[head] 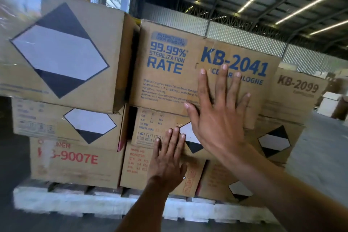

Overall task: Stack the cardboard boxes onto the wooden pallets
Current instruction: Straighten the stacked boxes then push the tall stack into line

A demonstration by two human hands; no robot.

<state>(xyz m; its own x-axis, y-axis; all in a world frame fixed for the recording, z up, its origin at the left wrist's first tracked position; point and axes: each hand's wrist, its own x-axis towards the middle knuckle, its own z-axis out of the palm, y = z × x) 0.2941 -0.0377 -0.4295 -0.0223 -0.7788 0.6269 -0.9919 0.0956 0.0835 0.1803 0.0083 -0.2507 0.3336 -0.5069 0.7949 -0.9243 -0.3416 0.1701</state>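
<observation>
Your right grip (220, 117) lies flat, fingers spread, holding nothing, pressed on the KB-2041 box (169, 81) atop the stack. Your left grip (167, 162), likewise flat and empty, rests on the boxes beneath (146, 124), above the pallet (56, 201). The cardboard looks stiff and probably heavy, so push on faces and lift by bottom edges.

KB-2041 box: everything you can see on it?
The KB-2041 box is brown corrugated cardboard, scuffed, printed in blue: "99.99% STERILIZATION RATE" left, "KB-2041" right, small address text below. It sits upright on the top visible tier, resting on the boxes beneath, a dark gap separating it from the diamond-labelled box at its left. The right hand lies flat on its front, fingers spread.
</observation>
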